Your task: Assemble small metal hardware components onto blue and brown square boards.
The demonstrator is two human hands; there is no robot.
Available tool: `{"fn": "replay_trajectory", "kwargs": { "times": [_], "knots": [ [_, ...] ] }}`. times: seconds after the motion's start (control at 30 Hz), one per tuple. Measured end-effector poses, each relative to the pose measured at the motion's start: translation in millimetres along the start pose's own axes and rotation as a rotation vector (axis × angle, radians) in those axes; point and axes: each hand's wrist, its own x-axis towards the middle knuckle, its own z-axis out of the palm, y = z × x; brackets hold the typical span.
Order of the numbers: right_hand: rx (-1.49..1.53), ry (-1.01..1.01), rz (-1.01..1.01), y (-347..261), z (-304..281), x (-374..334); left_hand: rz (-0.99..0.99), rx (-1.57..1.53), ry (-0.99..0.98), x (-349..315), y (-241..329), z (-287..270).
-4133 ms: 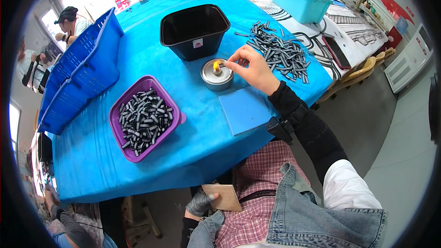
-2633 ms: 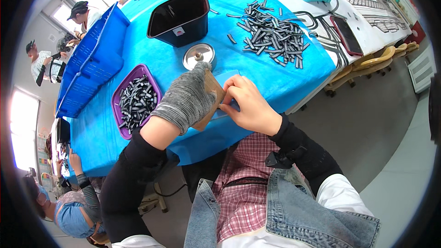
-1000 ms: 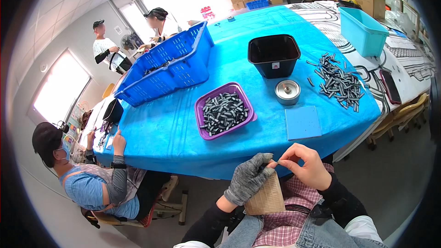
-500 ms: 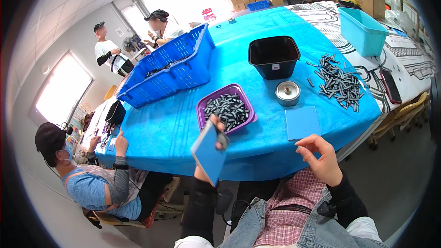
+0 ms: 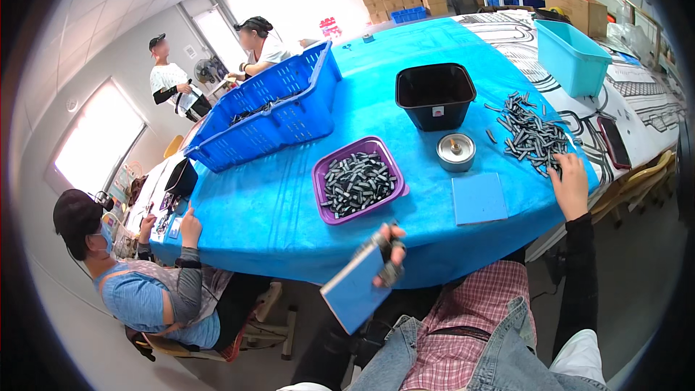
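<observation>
My left hand [image 5: 387, 255], in a grey fingerless glove, holds a flat blue pad [image 5: 356, 290] tilted below the table's front edge. My right hand [image 5: 570, 182] reaches out over the right side of the blue table [image 5: 275, 210], its fingers at the near edge of a loose pile of small dark grey metal parts [image 5: 530, 135]. A second blue pad [image 5: 478, 198] lies flat on the table between my hands. Behind it stands a small round metal tin [image 5: 456, 151].
A purple tray [image 5: 357, 180] of dark parts sits mid-table, a black tub [image 5: 434, 95] behind the tin, a large blue crate [image 5: 268, 112] at the back left, a teal bin [image 5: 573, 56] far right. A seated person [image 5: 145, 282] works at the left corner; two people stand beyond.
My left hand has lowered the blue pad toward my lap. My right hand has left my lap and reached out to the pile of metal parts on the right.
</observation>
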Motion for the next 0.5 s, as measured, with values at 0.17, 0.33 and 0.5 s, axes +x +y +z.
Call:
{"fn": "replay_trajectory", "kwargs": {
  "times": [0.17, 0.33, 0.5],
  "knots": [
    [0.13, -0.042, 0.061, -2, 13, 9, -0.076, -0.017, 0.021, -21, -33, -16],
    [0.141, -0.023, 0.092, -3, 10, 20, -0.04, 0.077, 0.128, -29, -29, -8],
    [0.239, -0.082, 0.27, 12, 11, 27, -0.094, 0.132, 0.225, -27, -28, 2]
  ]
}}
